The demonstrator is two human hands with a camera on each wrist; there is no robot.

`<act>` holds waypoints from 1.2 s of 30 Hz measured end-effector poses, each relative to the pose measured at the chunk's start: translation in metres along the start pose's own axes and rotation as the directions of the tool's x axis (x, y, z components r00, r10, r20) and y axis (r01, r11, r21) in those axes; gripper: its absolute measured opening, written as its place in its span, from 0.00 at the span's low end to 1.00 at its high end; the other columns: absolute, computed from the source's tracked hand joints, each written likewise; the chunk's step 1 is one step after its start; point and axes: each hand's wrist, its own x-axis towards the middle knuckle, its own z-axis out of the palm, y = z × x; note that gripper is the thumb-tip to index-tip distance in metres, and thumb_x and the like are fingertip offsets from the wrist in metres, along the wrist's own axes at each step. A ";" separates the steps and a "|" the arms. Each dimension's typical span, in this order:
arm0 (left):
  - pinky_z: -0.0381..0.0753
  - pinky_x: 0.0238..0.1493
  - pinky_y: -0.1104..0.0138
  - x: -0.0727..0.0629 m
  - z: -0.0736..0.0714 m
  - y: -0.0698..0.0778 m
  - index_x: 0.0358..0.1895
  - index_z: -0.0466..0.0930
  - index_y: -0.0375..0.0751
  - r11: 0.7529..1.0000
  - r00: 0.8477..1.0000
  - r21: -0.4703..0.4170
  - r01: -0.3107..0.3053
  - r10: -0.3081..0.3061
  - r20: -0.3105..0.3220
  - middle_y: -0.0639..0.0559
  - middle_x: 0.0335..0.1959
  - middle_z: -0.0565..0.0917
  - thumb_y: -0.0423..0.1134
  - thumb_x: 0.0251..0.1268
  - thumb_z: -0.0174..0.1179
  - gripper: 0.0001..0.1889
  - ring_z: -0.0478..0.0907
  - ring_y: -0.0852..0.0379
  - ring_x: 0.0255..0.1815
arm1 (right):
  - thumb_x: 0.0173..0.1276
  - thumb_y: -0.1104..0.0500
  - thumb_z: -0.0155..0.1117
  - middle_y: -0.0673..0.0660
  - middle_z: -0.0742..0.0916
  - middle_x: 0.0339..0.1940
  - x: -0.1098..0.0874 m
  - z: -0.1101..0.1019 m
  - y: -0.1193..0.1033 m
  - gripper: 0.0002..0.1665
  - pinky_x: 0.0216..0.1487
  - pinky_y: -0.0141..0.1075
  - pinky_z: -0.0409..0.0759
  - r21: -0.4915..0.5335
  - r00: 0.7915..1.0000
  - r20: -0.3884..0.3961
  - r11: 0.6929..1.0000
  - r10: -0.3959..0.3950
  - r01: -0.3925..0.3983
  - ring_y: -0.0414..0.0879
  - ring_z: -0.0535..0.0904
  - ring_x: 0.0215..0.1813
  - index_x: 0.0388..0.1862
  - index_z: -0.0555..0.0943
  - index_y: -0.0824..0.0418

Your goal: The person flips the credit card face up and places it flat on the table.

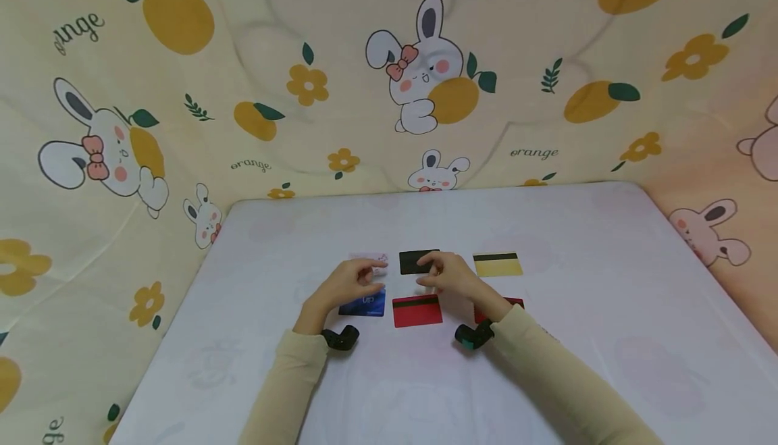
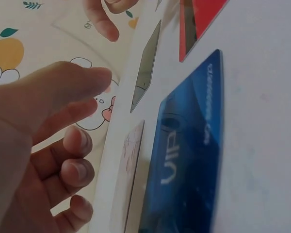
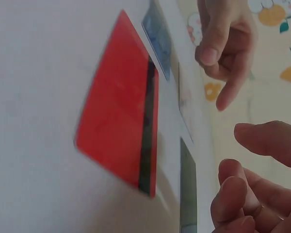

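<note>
My left hand (image 1: 343, 284) hovers over a pale pink-patterned card (image 1: 378, 271) and a blue VIP card (image 1: 368, 308). Its thumb and forefinger reach forward while the other fingers curl loosely around nothing. Facing it, my right hand (image 1: 454, 275) hangs above the table near a black card (image 1: 410, 263), partly covering it in the head view. No card lies between its fingers. In the right wrist view, a red card (image 3: 119, 114) with a dark stripe shows face-on, below that hand.
A gold card (image 1: 500, 267) with a dark stripe lies at the back right. Another red card (image 1: 516, 301) is partly hidden beneath my right wrist. The cards form two rows on a white-covered table (image 1: 255, 283). A patterned cloth (image 1: 340, 19) hangs behind.
</note>
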 end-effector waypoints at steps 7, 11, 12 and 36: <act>0.67 0.35 0.72 0.019 0.004 0.004 0.59 0.78 0.44 1.000 1.000 0.030 0.007 -0.008 0.021 0.57 0.24 0.68 0.45 0.57 0.69 0.26 0.65 0.62 0.28 | 0.61 0.59 0.69 0.56 0.80 0.20 0.003 -0.014 0.013 0.27 0.29 0.32 0.70 -0.014 0.999 -0.006 0.999 0.052 -0.052 0.45 0.76 0.20 0.57 0.75 0.68; 0.66 0.34 0.71 0.029 0.004 0.006 0.60 0.78 0.46 0.996 0.998 0.078 0.045 -0.048 0.041 0.56 0.22 0.68 0.47 0.56 0.69 0.27 0.65 0.62 0.26 | 0.61 0.58 0.68 0.54 0.79 0.21 0.007 -0.019 0.021 0.27 0.27 0.31 0.69 -0.022 0.997 0.005 0.997 0.075 -0.075 0.43 0.74 0.20 0.58 0.75 0.67; 0.66 0.34 0.71 0.031 0.004 0.005 0.60 0.78 0.46 0.994 0.998 0.097 0.049 -0.054 0.045 0.56 0.22 0.67 0.48 0.56 0.69 0.27 0.65 0.62 0.26 | 0.61 0.58 0.68 0.53 0.79 0.21 0.007 -0.020 0.023 0.27 0.27 0.31 0.69 -0.023 0.997 0.007 0.996 0.082 -0.082 0.43 0.74 0.20 0.58 0.75 0.66; 0.61 0.30 0.72 0.064 0.004 0.003 0.59 0.79 0.43 0.983 0.995 0.173 0.057 -0.071 0.073 0.56 0.20 0.68 0.50 0.50 0.73 0.31 0.64 0.62 0.24 | 0.59 0.58 0.71 0.54 0.78 0.25 0.025 -0.041 0.034 0.37 0.29 0.31 0.68 -0.068 0.975 0.032 0.974 0.219 -0.216 0.44 0.70 0.26 0.67 0.70 0.59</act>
